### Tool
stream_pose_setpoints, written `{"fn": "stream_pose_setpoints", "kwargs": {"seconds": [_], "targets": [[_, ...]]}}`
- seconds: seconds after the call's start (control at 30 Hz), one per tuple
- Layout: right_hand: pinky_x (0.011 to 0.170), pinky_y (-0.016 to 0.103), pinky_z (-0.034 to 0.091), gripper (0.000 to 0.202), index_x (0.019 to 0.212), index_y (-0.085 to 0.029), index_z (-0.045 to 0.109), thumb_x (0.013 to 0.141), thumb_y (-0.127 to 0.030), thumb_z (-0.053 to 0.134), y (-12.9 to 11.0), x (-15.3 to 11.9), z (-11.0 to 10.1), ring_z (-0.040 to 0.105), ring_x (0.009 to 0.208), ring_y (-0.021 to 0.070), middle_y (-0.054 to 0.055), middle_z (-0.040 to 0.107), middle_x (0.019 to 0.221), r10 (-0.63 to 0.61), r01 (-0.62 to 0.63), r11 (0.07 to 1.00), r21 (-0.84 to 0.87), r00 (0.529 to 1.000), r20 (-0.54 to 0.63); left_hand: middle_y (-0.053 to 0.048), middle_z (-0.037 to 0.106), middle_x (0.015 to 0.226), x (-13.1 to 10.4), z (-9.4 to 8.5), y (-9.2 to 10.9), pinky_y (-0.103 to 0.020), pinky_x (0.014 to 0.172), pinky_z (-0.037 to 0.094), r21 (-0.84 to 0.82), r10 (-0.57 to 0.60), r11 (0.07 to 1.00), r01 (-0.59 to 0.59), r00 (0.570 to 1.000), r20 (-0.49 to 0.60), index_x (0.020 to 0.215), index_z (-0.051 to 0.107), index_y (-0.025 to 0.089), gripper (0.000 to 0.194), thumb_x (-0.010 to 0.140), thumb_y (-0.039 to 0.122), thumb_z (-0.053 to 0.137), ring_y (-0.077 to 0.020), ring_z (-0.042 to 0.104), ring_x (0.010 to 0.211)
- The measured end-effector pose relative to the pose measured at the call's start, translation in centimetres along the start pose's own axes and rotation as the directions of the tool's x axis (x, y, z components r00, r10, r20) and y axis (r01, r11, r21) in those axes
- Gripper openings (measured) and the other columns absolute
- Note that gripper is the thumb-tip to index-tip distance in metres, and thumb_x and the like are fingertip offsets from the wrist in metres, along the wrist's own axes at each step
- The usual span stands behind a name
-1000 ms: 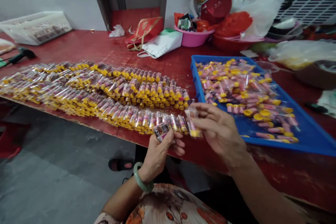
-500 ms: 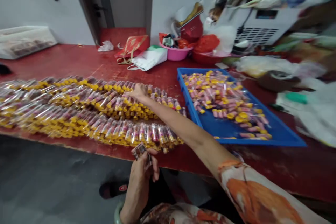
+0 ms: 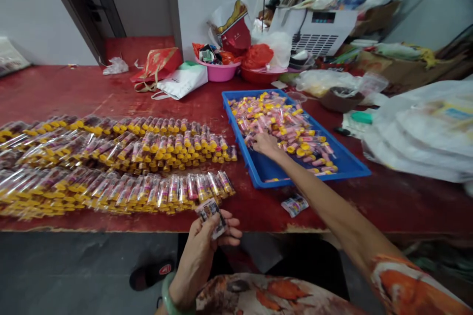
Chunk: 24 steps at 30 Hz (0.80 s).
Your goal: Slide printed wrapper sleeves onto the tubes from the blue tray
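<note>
My left hand [image 3: 210, 241] holds a small stack of printed cards [image 3: 212, 216] between thumb and fingers, just in front of the table edge. My right hand [image 3: 266, 145] is down in the blue tray [image 3: 262, 177], at the near left side of a loose heap of pink tubes with yellow caps [image 3: 291, 128]. Its fingers are bent down among the tubes; whatever the fingertips hold is hidden. To the left, clear-wrapped tubes with yellow ends [image 3: 162, 145] lie stacked in long rows. A small printed packet [image 3: 294, 204] rests on the table below the tray.
The red table [image 3: 111, 93] runs along the wall. At its back stand a red bag [image 3: 158, 64], a white bag [image 3: 186, 81] and a pink basin [image 3: 221, 71] full of odds and ends. White plastic bundles [image 3: 424, 133] crowd the right side. A slipper [image 3: 148, 275] shows on the floor.
My right hand has gone from the stacked rows on the left over to the tubes in the blue tray. The view has turned right. My left hand still holds the cards.
</note>
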State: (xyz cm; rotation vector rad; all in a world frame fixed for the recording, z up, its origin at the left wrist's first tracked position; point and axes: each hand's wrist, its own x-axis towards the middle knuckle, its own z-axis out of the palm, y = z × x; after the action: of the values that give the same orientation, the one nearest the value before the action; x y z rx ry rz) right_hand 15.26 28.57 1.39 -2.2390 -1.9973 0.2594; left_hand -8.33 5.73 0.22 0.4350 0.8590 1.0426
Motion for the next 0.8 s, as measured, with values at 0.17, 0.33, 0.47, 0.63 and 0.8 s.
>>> {"fn": "stream_pose_setpoints", "kwargs": {"seconds": [0.17, 0.33, 0.47, 0.63, 0.8], "targets": [[0.088, 0.042, 0.053, 0.035, 0.12, -0.016, 0.057, 0.092, -0.036, 0.059, 1.3, 0.5, 1.5, 0.061, 0.104, 0.0209, 0.009, 0.059, 0.121, 0.008, -0.013, 0.989, 0.145, 0.999, 0.038, -0.012, 0.075, 0.082, 1.0, 1.9, -0.8, -0.028, 0.066, 0.058, 0.085, 0.032, 0.996, -0.027, 0.998, -0.062, 0.09, 0.073, 0.009, 0.035, 0.068, 0.034, 0.082, -0.0197, 0.071, 0.07], [0.071, 0.031, 0.05, 0.03, 0.085, -0.009, 0.066, 0.088, -0.038, 0.057, 5.2, -2.0, -0.4, 0.063, 0.074, 0.0157, 0.005, 0.063, 0.079, -0.022, 0.036, 0.905, 0.424, 0.999, -0.04, -0.008, 0.074, 0.072, 2.1, 3.3, -1.6, -0.026, 0.061, 0.057, 0.071, 0.052, 0.997, -0.04, 0.984, -0.169, 0.078, 0.071, 0.009, 0.033, 0.056, 0.026, 0.089, -0.0177, 0.07, 0.063], [0.048, 0.027, 0.039, 0.038, 0.087, -0.016, 0.062, 0.089, -0.043, 0.036, 7.6, -8.3, -1.3, 0.048, 0.051, 0.0124, 0.002, 0.054, 0.066, -0.105, 0.176, 0.696, 0.696, 0.984, -0.143, -0.004, 0.071, 0.067, 2.6, 4.9, -2.3, -0.025, 0.058, 0.055, 0.051, 0.05, 0.998, -0.043, 0.986, -0.157, 0.078, 0.07, 0.01, 0.034, 0.053, 0.023, 0.09, -0.0152, 0.067, 0.059], [0.037, 0.026, 0.028, 0.028, 0.087, -0.021, 0.055, 0.088, -0.04, 0.035, 5.5, -17.0, 0.4, 0.034, 0.045, 0.0123, -0.002, 0.04, 0.06, -0.235, 0.12, -0.072, 0.99, 0.963, -0.133, -0.002, 0.073, 0.076, 3.2, 6.1, -3.3, -0.025, 0.065, 0.054, 0.07, 0.065, 0.996, -0.054, 0.984, -0.163, 0.086, 0.071, 0.013, 0.038, 0.053, 0.02, 0.09, -0.0126, 0.065, 0.063], [0.037, 0.021, 0.033, 0.024, 0.07, -0.019, 0.051, 0.07, -0.034, 0.069, 1.8, -20.7, 2.5, 0.039, 0.044, 0.0075, -0.004, 0.046, 0.06, -0.078, -0.131, -0.168, 0.977, 0.99, 0.119, -0.002, 0.073, 0.08, 3.5, 6.6, -3.9, -0.027, 0.07, 0.053, 0.137, 0.065, 0.989, -0.054, 0.995, -0.078, 0.082, 0.073, 0.014, 0.033, 0.054, 0.022, 0.09, -0.0136, 0.065, 0.068]]}}
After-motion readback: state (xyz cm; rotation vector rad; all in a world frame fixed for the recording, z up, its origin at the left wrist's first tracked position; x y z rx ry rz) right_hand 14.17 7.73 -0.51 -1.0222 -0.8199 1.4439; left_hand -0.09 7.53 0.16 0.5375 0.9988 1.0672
